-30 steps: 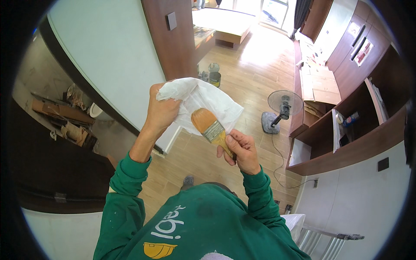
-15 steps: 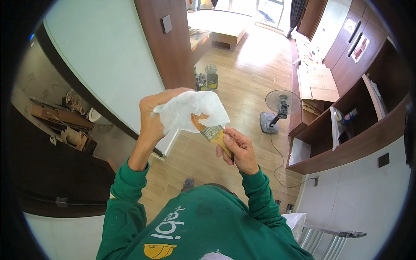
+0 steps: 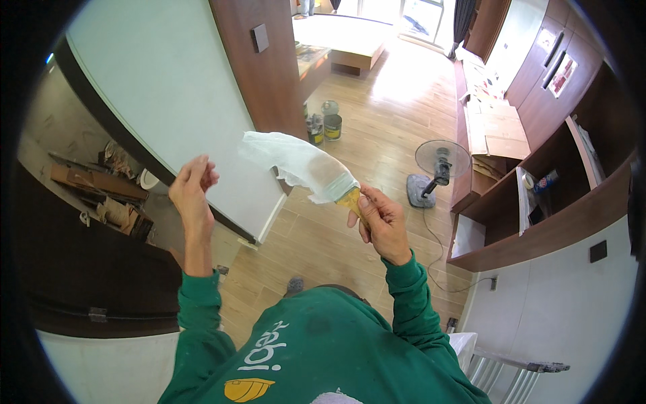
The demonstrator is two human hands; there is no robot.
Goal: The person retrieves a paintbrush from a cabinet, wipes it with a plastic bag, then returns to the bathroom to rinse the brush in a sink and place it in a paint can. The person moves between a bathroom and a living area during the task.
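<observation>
My right hand (image 3: pixel 383 221) is closed around the yellow handle of a paintbrush (image 3: pixel 349 201), which points up and to the left. A thin, see-through white sheet (image 3: pixel 282 155) with a ragged lower edge lies over the bristles and extends leftward from them. The metal band and brownish bristles show faintly through it. To the left, apart from the sheet, my left hand (image 3: pixel 194 192) is raised with its fingers loosely bent and nothing visible in them. I cannot tell whether the sheet is paper or plastic.
A white panel (image 3: pixel 161 87) and brown post (image 3: pixel 262 81) stand at my left. Farther ahead, open cans (image 3: pixel 332 126) sit on the wooden floor. A fan (image 3: pixel 437 176) with a trailing cord stands before the shelves (image 3: pixel 538 209). A metal ladder (image 3: pixel 511 370) is low on the right.
My left hand has let go of the white sheet and moved left and down. The sheet now drapes over the paintbrush's bristles, which were uncovered before. My right hand has shifted slightly right.
</observation>
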